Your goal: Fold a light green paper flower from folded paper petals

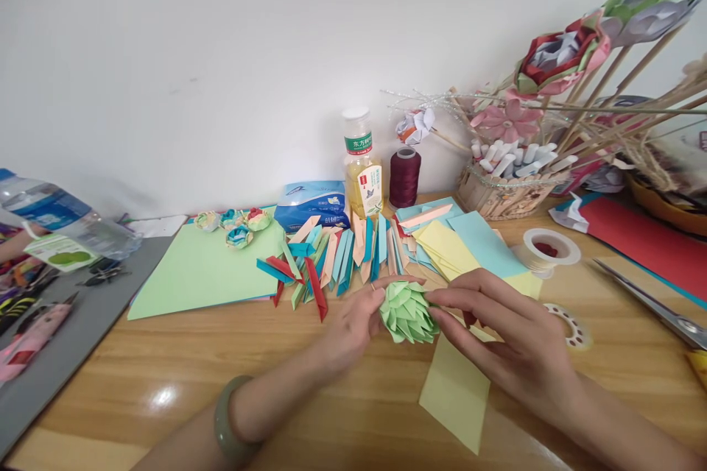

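A light green paper flower [407, 313] with layered, pointed petals is held up over the table between both hands. My left hand [356, 324] grips it from the left side, its thumb against the petals and its other fingers partly hidden behind. On the right, my right hand [502, 331] pinches the edge petals between thumb and fingers. Beneath the flower lies a pale yellow paper sheet [457, 394]. Just behind the hands, many folded paper strips [331, 257] in red, blue, peach and green are spread in a row.
Green paper [210, 265] bears several small paper flowers [238, 235]. Tissues [312, 204], a drink bottle [361, 169] and maroon thread [405, 176] stand by the wall. Scissors [657, 302], a white spool [549, 246] and a basket [497, 195] are right; a water bottle [66, 210] lies left.
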Motion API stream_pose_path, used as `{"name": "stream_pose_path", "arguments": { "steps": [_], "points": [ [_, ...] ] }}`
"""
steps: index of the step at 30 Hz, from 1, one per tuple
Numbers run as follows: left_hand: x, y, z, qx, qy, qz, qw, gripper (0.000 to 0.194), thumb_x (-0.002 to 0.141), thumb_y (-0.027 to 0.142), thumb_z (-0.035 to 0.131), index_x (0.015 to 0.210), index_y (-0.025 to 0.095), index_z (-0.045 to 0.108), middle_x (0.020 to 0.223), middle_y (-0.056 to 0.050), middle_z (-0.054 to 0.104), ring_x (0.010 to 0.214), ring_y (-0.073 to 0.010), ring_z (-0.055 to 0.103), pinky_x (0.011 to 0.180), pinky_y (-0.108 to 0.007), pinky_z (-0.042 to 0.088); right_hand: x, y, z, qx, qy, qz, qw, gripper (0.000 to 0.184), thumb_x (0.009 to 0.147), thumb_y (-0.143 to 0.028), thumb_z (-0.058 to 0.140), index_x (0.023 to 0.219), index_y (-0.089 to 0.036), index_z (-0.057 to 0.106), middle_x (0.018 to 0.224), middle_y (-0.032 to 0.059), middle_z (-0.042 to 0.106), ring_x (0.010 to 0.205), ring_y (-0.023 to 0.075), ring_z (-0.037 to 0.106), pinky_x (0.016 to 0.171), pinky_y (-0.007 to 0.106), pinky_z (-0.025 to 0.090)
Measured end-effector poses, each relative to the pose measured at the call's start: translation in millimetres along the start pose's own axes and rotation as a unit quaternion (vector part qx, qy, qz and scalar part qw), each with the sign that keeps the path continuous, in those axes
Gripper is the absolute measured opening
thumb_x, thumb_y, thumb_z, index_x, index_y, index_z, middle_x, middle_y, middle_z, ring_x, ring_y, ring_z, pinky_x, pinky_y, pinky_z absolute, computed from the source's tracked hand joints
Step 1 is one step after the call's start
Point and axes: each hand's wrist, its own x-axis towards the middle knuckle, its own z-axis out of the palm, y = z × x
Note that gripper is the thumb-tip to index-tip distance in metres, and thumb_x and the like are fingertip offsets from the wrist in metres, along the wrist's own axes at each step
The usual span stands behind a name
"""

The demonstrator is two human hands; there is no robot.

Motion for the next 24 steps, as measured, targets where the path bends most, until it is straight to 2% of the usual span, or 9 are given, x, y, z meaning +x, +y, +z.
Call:
{"name": "stream_pose_path", "arguments": {
  "steps": [4,9,13,16,20,24],
  "points": [
    [-2,-7,-6.1,0.048,-0.011,0.034,0.998,0.039,0.084,0.043,0.044,0.112,0.021,0.061,0.115,-0.007,0.062,0.103,-0.0253,0.055,0.085,-0.035,0.044,3,-2,-1,0.015,-0.011,0.006,1.000,0.016,0.080,-0.008,0.051,0.084,-0.021,0.059,0.072,0.0031,0.058,0.059,0.0129,0.057,0.049,0.023,0.047],
    [-4,-3,-5.3,0.092,-0.048,0.072,0.992,0.038,0.085,0.041,0.044,0.114,0.022,0.060,0.116,-0.007,0.062,0.108,-0.0245,0.053,0.091,-0.034,0.040,9,-4,-3,0.077,-0.066,0.060,0.993,0.016,0.080,-0.008,0.045,0.071,-0.020,0.052,0.068,0.0009,0.051,0.056,0.0114,0.050,0.048,0.022,0.044],
    [-5,2,-3.6,0.120,-0.065,0.079,0.987,0.036,0.086,0.039,0.044,0.116,0.024,0.058,0.120,-0.005,0.059,0.111,-0.0227,0.051,0.094,-0.033,0.037,11,-4,-5,0.081,-0.087,0.076,0.990,0.017,0.081,-0.008,0.042,0.070,-0.020,0.049,0.069,0.0007,0.049,0.057,0.0115,0.049,0.050,0.023,0.044],
    [-4,-1,-5.4,0.108,-0.066,0.085,0.988,0.040,0.086,0.045,0.043,0.116,0.023,0.058,0.121,-0.007,0.058,0.112,-0.0237,0.051,0.093,-0.033,0.039,10,-2,-7,0.071,-0.082,0.067,0.992,0.016,0.082,-0.009,0.042,0.072,-0.020,0.049,0.070,0.0009,0.049,0.058,0.0120,0.049,0.051,0.023,0.044],
    [-1,-6,-9.1,0.079,-0.059,0.042,0.994,0.042,0.082,0.049,0.048,0.112,0.022,0.061,0.122,-0.010,0.058,0.108,-0.0255,0.054,0.085,-0.033,0.044,9,2,-7,0.049,-0.085,0.032,0.995,0.015,0.080,-0.009,0.043,0.075,-0.021,0.050,0.072,0.0017,0.050,0.060,0.0129,0.050,0.051,0.024,0.044],
    [0,-4,-9.9,0.042,-0.073,-0.005,0.996,0.045,0.076,0.045,0.059,0.116,0.024,0.058,0.120,-0.010,0.059,0.109,-0.0258,0.054,0.088,-0.034,0.042,7,7,-6,0.029,-0.094,-0.004,0.995,0.016,0.078,-0.007,0.044,0.080,-0.021,0.051,0.076,0.0030,0.053,0.065,0.0141,0.053,0.054,0.025,0.045]
  ]
}}
